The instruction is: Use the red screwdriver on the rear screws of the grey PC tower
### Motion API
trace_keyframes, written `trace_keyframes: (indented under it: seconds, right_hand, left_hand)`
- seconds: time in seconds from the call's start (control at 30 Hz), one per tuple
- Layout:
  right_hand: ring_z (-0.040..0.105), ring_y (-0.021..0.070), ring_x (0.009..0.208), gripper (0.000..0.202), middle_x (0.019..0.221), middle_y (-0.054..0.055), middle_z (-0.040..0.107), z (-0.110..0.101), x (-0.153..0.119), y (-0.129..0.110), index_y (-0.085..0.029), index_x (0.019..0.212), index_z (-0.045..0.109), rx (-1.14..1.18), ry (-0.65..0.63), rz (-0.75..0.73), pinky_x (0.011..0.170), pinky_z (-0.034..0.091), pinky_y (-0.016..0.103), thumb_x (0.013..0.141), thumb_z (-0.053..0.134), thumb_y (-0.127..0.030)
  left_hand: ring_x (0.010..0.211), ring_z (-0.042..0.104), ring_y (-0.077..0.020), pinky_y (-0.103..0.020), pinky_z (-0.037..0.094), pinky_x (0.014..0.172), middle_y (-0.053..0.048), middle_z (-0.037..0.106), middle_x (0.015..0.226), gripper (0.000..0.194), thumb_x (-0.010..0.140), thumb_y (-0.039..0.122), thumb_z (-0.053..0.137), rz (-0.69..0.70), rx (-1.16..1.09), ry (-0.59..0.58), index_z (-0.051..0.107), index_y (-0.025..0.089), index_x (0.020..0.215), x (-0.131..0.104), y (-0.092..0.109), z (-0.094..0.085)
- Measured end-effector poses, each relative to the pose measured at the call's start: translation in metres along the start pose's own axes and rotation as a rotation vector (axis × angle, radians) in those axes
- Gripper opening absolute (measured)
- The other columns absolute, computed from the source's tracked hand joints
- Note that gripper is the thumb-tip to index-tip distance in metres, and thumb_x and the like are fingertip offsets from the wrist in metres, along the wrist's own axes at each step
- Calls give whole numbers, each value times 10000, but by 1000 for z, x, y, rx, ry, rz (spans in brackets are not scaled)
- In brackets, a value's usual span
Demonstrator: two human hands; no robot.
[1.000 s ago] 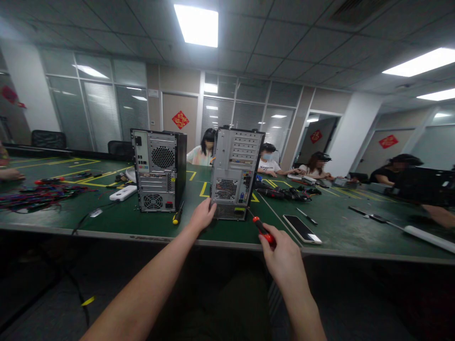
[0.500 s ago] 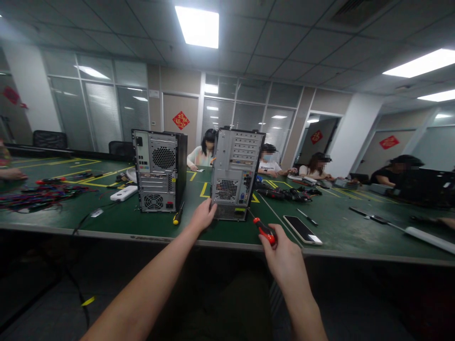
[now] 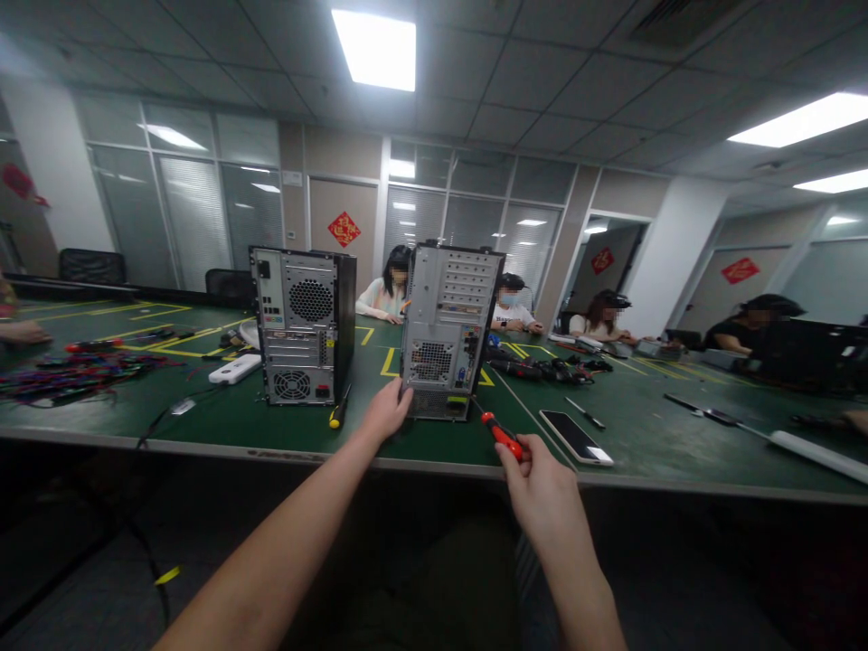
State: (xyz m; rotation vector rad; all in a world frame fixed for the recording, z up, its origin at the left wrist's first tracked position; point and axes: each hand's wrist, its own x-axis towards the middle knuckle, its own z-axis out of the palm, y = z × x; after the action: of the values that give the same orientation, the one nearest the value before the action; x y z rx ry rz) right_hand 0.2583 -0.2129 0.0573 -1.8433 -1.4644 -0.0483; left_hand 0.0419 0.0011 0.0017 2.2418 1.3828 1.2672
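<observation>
A grey computer tower [image 3: 444, 303] stands upright on the table with its back panel of vents, slots and ports facing me. My left hand [image 3: 388, 409] is closed around its lower left edge; some fingers are hidden behind the case. In my right hand [image 3: 539, 470] is a red screwdriver [image 3: 500, 434], pinched by the handle between thumb and fingers. Its shaft points up and left to the tower's lower right corner, where I cannot make out whether the tip touches a screw. A second computer tower [image 3: 298, 330] stands to the left, with a yellow-and-black screwdriver [image 3: 339, 411] beside its base.
On the green table [image 3: 223, 425] a phone [image 3: 576, 438] and a thin pen-like tool [image 3: 584, 413] lie to the right. A white power strip [image 3: 234, 369] and a heap of cables [image 3: 74, 375] are at left. Several people sit across the table.
The red screwdriver's handle has turned in my right fingers, showing more red and less black. My left hand and the towers stay in place.
</observation>
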Motion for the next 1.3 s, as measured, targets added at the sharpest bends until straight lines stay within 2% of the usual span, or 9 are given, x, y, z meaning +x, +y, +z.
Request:
trace_keyframes:
  seconds: [0.1, 0.27, 0.33, 0.47, 0.53, 0.8, 1.03, 1.17, 1.3]
  right_hand:
    - [661, 226, 685, 229, 725, 17, 658, -2, -1, -2, -215, 1064, 636, -36, -7, -40, 665, 439, 313, 966, 536, -397]
    - [673, 224, 840, 258, 1031, 82, 671, -2, -3, 0, -220, 1139, 668, -150, 32, -164, 739, 464, 314, 910, 552, -234]
    - [673, 220, 823, 253, 1000, 74, 679, -1, -2, 1, -219, 1144, 664, -140, 46, -141, 725, 457, 310, 917, 554, -246]
    - [657, 222, 673, 235, 718, 13, 656, 1, 0, 1, -218, 1053, 639, -47, 7, -31, 639, 419, 300, 965, 554, -419]
    - [650, 225, 637, 267, 672, 4, 642, 1, 0, 0, -222, 1044, 631, -41, -3, -15, 617, 401, 299, 981, 522, -457]
    - [672, 225, 804, 269, 966, 63, 697, -3, -3, 0, -233, 1160, 646, -180, 25, -137, 706, 427, 302, 921, 534, -284]
    - [656, 217, 630, 271, 712, 19, 673, 0, 0, -1, -222, 1062, 624, -89, -13, -3, 607, 387, 288, 1005, 495, -453]
    - [664, 214, 669, 186, 758, 17, 684, -1, -2, -2, -236, 1055, 622, -140, -15, -64, 623, 385, 283, 988, 536, -388]
    - [685, 229, 793, 197, 933, 48, 709, -2, -4, -3, -242, 1129, 622, -229, -7, -142, 667, 404, 290, 938, 582, -276]
  left_hand:
    - [1017, 678, -246, -335, 492, 858, -119, 722, 1108, 262, 1045, 407, 428, 7, 2, -1, 599, 212, 1074, 0, -1, 1]
    - [986, 675, -244, -331, 488, 825, -116, 717, 1095, 261, 1046, 412, 421, 4, 0, -2, 590, 214, 1038, 0, -1, 1]
    - [984, 675, -245, -333, 489, 823, -118, 715, 1095, 260, 1046, 410, 420, 4, -1, -3, 590, 213, 1034, 0, -1, 0]
    - [984, 675, -243, -333, 489, 833, -115, 715, 1083, 256, 1047, 406, 422, 14, 1, -1, 591, 213, 1030, 0, 0, 0]
    - [982, 674, -240, -329, 488, 832, -111, 714, 1076, 253, 1048, 402, 423, 18, 1, 3, 590, 212, 1030, 0, -1, 0]
    - [944, 668, -229, -321, 484, 819, -103, 708, 1041, 262, 1047, 402, 424, 27, 2, 11, 596, 207, 1019, 2, -5, 4]
    - [958, 667, -233, -323, 478, 822, -104, 709, 1029, 258, 1046, 403, 432, 29, 20, 23, 594, 207, 1001, 1, -2, 2]
    - [961, 662, -231, -324, 476, 823, -105, 706, 1048, 255, 1046, 402, 425, 38, -3, 21, 586, 207, 1010, 1, -3, 2]
    - [939, 661, -229, -323, 476, 813, -104, 708, 1037, 258, 1044, 406, 427, 21, -13, 10, 590, 208, 1011, 1, -3, 3]
